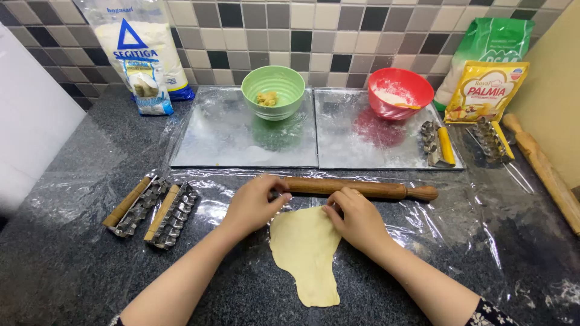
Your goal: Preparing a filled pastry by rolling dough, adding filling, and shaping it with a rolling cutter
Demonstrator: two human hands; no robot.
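Dough sheet (308,253): already flattened to a long, uneven oval on plastic film over the table (66,199); further rolling appears to remain. Rolling pin (362,189): at the sheet's far edge, left hand (252,204) and right hand (357,218) curled loosely upon it. Green bowl (273,90), beyond the sheet: holds dough not yet rolled.

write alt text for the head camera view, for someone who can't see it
Two hands, left hand and right hand, rest on a wooden rolling pin at the top edge of a flattened dough sheet on a plastic-covered dark counter.
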